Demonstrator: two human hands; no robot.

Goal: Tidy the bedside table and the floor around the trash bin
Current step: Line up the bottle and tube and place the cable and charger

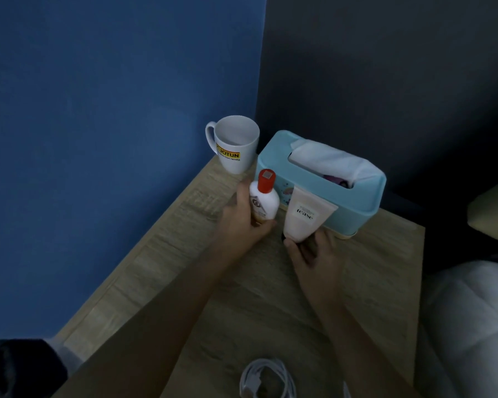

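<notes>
On the wooden bedside table (371, 282), my left hand (242, 216) grips a small white bottle with a red cap (263, 198), held upright. My right hand (314, 251) holds the black cap end of a cream tube (304, 216), which stands cap-down and leans against the light blue tissue box (328, 196). Bottle and tube are side by side just in front of the box. White tissue sticks out of the box's top slot.
A white mug (235, 145) with a yellow label stands in the table's far corner, left of the tissue box. A coiled white cable (266, 379) lies at the near edge. A blue wall runs along the left; white bedding (472, 326) lies to the right.
</notes>
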